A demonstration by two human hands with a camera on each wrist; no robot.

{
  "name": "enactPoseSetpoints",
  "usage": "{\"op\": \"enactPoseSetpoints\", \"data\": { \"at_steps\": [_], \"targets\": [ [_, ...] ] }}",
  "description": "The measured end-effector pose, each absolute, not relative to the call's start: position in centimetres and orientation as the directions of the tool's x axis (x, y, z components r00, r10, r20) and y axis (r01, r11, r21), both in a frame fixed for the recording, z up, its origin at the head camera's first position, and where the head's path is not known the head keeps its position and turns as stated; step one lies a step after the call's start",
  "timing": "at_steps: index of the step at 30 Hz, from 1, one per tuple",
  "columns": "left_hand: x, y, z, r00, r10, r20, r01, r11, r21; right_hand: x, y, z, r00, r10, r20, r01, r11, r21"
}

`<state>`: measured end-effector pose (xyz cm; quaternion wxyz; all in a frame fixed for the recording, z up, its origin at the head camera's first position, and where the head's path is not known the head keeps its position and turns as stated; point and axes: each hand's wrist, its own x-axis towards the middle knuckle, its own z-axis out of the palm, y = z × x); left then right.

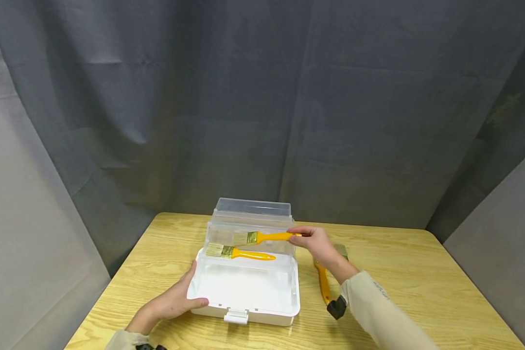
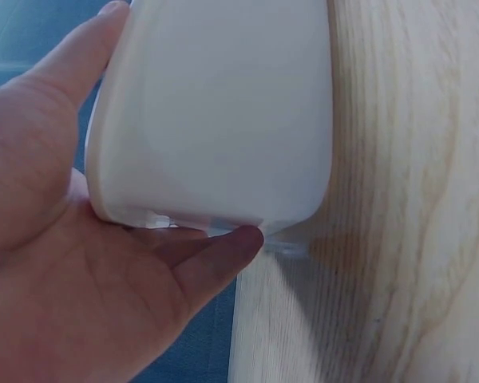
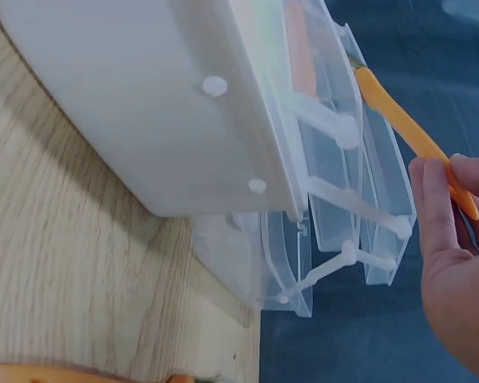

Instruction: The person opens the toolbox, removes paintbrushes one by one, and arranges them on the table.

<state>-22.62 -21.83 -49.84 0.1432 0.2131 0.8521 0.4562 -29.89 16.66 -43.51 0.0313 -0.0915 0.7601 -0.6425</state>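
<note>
A white plastic toolbox stands with its clear fold-out trays raised behind the main compartment. My left hand grips the toolbox's left end, thumb at the front rim and fingers around the far corner. My right hand pinches a paintbrush by the end of its yellow handle, bristles pointing left, over the trays. Another yellow-handled paintbrush lies in the nearer clear tray. In the right wrist view the held brush's orange-looking handle slants down to the fingertips, its bristles mostly hidden by the tray.
To the right of the toolbox, partly behind my right forearm, a yellow brush handle and brush bristles show on the wooden table. A white latch sticks out at the toolbox's front. Grey curtains hang behind the table.
</note>
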Motion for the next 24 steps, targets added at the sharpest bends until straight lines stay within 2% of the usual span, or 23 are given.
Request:
{"op": "enactPoseSetpoints", "data": {
  "at_steps": [11, 24],
  "targets": [
    [-22.6, -22.0, -50.0, -0.862, 0.506, -0.031, 0.251, 0.479, 0.841, -29.3, 19.6, -43.8, -0.976, -0.212, 0.039, -0.042, 0.008, -0.999],
    [-22.3, -22.1, -49.9, -0.865, 0.501, -0.015, 0.259, 0.471, 0.843, -28.4, 26.9, -44.6, -0.912, -0.403, 0.075, 0.026, -0.241, -0.970]
  ]
}}
